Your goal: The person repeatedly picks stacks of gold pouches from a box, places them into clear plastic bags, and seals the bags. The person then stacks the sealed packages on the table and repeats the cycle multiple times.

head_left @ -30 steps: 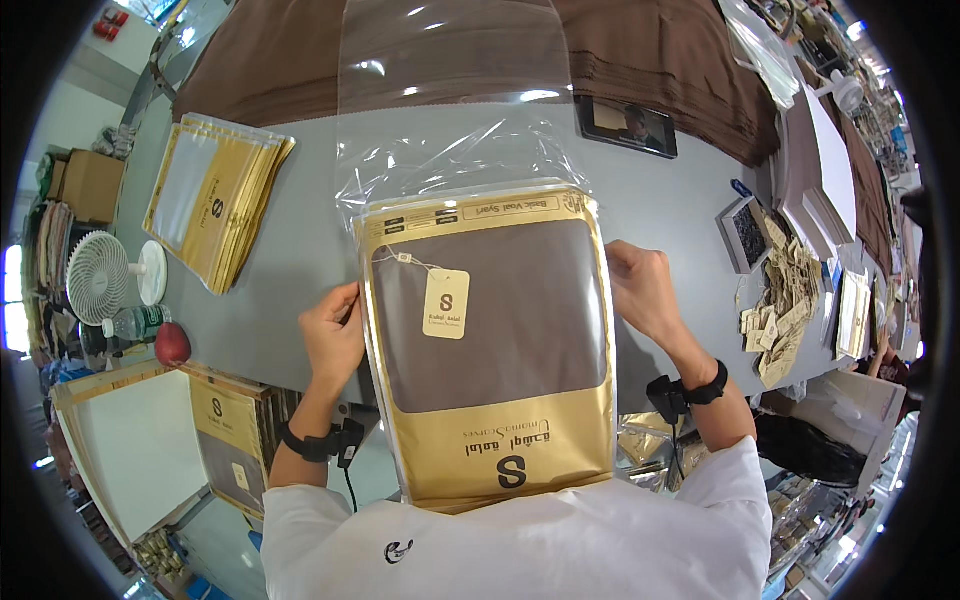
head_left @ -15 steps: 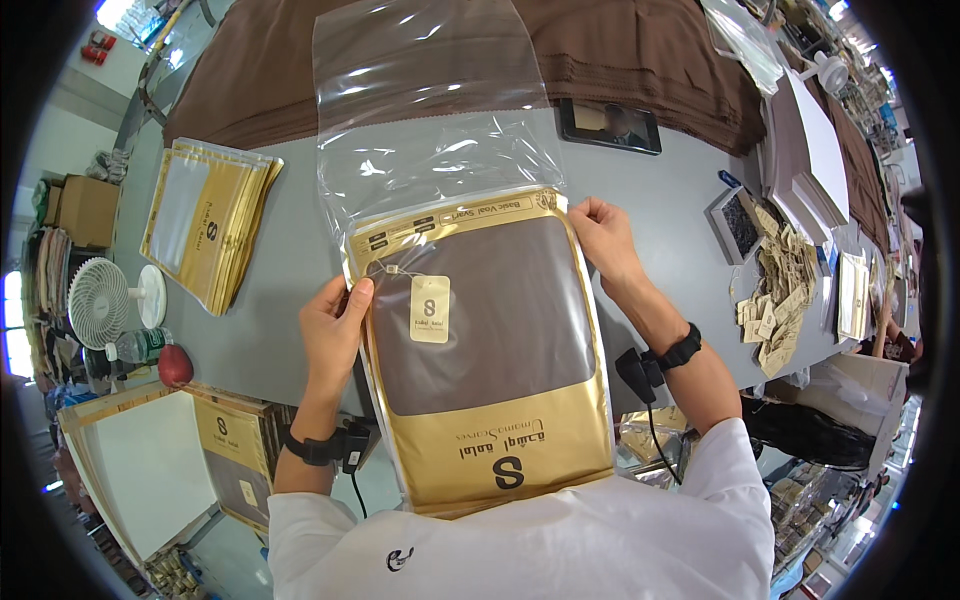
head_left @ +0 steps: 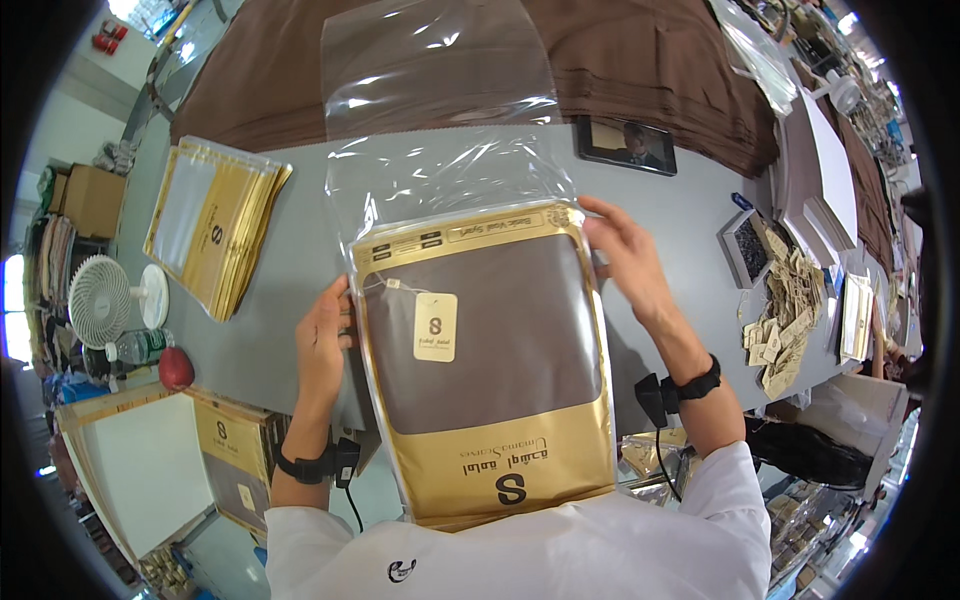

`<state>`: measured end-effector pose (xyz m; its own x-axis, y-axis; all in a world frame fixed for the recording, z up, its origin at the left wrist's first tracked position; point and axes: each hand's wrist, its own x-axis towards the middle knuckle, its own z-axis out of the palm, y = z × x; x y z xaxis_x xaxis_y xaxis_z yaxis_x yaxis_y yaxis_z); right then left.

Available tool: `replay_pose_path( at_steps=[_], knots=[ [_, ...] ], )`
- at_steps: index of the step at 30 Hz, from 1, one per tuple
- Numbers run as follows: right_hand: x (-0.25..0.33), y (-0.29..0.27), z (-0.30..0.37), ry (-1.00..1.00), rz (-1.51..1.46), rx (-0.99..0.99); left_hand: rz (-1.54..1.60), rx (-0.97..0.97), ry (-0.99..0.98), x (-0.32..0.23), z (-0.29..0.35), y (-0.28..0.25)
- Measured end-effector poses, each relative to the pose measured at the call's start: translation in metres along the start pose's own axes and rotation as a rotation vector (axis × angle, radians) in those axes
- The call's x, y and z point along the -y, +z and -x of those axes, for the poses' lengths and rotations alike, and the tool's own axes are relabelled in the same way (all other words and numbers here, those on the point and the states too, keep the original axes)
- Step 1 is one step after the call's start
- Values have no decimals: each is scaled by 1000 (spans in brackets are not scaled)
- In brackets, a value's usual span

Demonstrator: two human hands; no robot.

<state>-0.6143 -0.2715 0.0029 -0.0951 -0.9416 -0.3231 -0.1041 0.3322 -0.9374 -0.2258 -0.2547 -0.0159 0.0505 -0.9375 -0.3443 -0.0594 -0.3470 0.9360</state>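
A gold zip pouch (head_left: 525, 450) with a large window lies in front of me, its near end against my shirt. Folded grey-brown fabric (head_left: 520, 330) shows through the window. A cream hang tag (head_left: 435, 327) on a thin string sits at its upper left. Clear plastic film (head_left: 440, 165) stretches from the pouch's far end across the table. My left hand (head_left: 322, 330) is at the pouch's left edge, fingers apart and partly behind the edge. At the far right corner, my right hand (head_left: 632, 262) touches the edge with its index finger extended and thumb hidden.
Brown fabric (head_left: 660, 60) covers the table's far side, with a dark tablet (head_left: 627, 146) before it. Stacked gold pouches (head_left: 213, 228) lie left, near a white fan (head_left: 100, 300). At right are loose tags (head_left: 785, 315) and a dark box (head_left: 745, 247). An open carton (head_left: 150, 470) stands lower left.
Both hands have loosened from a pinch on the pouch's edges. My left thumb has come off the front, and my right fingers have opened out. The view has shifted slightly.
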Motion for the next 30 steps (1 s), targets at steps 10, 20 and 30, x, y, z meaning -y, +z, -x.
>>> replay_pose_path(
  at_steps=[10, 20, 30],
  knots=[
    [-9, 22, -10, -124, 78, -278, -136, -125, 108, 16, -3, 22],
    [-33, 1, 5, -782, 920, -265, -207, 133, 224, 15, 15, -6],
    [-31, 2, 25, -424, 464, -200, -353, -16, 179, 27, 31, -11]
  ],
)
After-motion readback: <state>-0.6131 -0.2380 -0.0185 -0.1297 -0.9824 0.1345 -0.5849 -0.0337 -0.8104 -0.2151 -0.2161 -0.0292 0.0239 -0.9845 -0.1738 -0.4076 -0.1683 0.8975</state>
